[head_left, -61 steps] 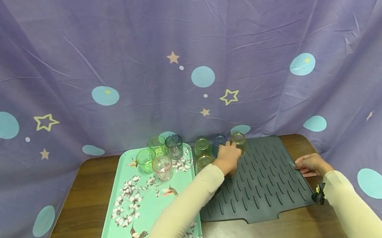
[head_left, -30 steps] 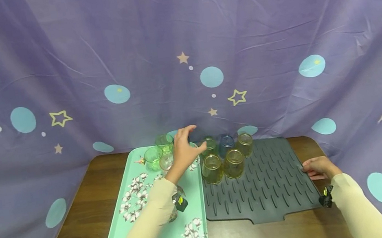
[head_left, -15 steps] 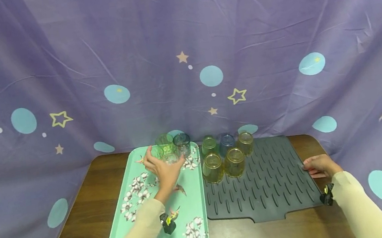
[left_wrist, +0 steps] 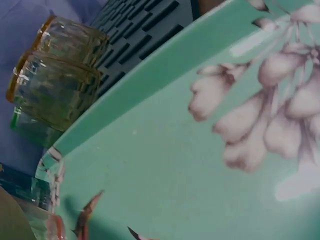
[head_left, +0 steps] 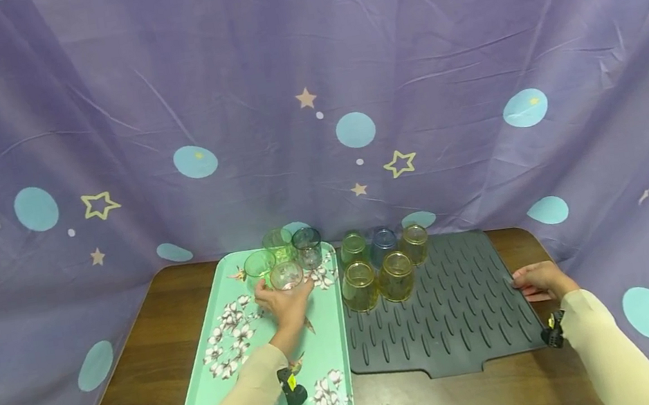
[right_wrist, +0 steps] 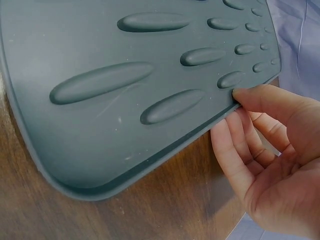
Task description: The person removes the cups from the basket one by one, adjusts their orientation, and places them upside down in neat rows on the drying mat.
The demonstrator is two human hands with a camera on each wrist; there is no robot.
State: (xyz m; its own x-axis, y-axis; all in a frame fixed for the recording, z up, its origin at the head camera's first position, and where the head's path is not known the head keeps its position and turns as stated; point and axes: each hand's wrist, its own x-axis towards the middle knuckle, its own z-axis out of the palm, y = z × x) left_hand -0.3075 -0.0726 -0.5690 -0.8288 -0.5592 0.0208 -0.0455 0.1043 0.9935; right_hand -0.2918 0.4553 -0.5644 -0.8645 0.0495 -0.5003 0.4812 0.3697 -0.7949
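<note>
My left hand (head_left: 286, 305) curls around the near side of a clear pink-rimmed glass (head_left: 286, 275), thumb on one side and fingers on the other. The glass stands on the mint floral tray (head_left: 326, 332); its pink rim (left_wrist: 60, 227) peeks in at the lower left of the left wrist view. Close behind it are two green glasses (head_left: 260, 264) and a dark glass (head_left: 308, 250). At the far right, my right hand (right_wrist: 280, 135) pinches the edge of the dark grey ridged mat (right_wrist: 110, 145), thumb on top, other fingers at the edge's underside.
On the mat's left part, several glasses stand upside down: a green one (head_left: 354, 245), a blue one (head_left: 384, 244) and yellow ones (head_left: 397, 279). Tray and mat lie side by side on a wooden table (head_left: 131, 343). A purple patterned curtain (head_left: 259, 100) hangs right behind.
My left hand has let go of a yellow glass on the mat, crossed left to the tray and come down around the pink-rimmed glass. The right hand stays at the mat's edge.
</note>
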